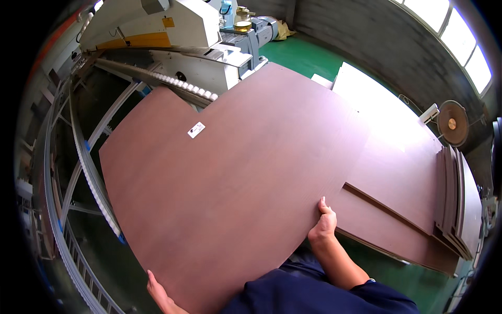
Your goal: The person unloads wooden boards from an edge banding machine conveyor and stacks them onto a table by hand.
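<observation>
The large reddish-brown panel [230, 178] lies flat, its far end at the roller track [183, 86] of the white machine [193, 47], with a small white label [196, 130] on its face. The left hand [158, 294] grips its near edge and the right hand [324, 222] clasps its right edge, thumb on top. A stack of like panels [408, 209] rests just beside it to the right.

your only view comes from the camera on your head, looking steeply down and a little forward. it sits close above the large brown board [235, 178], which fills the middle of the picture. the fisheye lens bends straight edges near the rim; the white machine [193, 42] lies at the top, farther away.
</observation>
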`<state>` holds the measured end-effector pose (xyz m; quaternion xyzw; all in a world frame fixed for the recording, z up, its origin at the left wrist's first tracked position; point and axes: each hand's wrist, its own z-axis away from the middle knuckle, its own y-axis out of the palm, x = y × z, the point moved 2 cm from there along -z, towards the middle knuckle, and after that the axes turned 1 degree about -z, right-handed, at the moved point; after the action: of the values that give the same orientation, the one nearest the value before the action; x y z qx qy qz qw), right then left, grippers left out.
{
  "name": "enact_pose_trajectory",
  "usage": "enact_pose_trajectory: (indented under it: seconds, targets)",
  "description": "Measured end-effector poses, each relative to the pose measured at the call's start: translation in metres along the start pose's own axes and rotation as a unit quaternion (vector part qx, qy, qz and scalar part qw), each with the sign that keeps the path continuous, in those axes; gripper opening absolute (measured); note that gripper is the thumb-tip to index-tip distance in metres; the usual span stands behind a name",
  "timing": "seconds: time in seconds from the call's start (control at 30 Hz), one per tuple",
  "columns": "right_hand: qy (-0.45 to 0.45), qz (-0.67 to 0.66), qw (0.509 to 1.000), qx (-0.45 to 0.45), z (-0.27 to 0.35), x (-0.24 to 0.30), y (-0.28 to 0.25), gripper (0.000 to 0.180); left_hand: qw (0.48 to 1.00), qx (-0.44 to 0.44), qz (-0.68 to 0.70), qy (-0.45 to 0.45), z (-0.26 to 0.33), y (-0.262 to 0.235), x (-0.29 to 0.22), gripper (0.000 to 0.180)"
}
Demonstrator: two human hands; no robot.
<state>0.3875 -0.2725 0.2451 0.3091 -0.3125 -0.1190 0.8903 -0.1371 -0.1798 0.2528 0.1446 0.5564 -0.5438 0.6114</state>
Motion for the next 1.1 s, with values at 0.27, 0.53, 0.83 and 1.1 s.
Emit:
enact_pose_trajectory:
  seconds: [0.27, 0.53, 0.83, 1.1]
  targets:
    - [-0.009, 0.022, 1.0, -0.001, 0.026, 0.032, -0.038, 0.051, 0.998, -0.008, -0.056, -0.002, 0.045, -0.008, 0.024, 0.062]
    - [-0.091, 0.121, 0.988, 0.001, 0.052, 0.077, -0.027, 0.027, 0.989, 0.069, -0.033, -0.127, 0.09, 0.023, 0.097, 0.061]
    - [-0.064, 0.165, 0.984, -0.016, 0.047, 0.098, -0.046, 0.018, 0.987, 0.051, -0.041, -0.145, 0.122, 0.019, 0.121, 0.063]
    - [-0.046, 0.153, 0.987, -0.021, 0.076, 0.13, -0.082, 0.022, 0.994, 0.022, -0.046, -0.099, 0.154, 0.003, 0.092, 0.064]
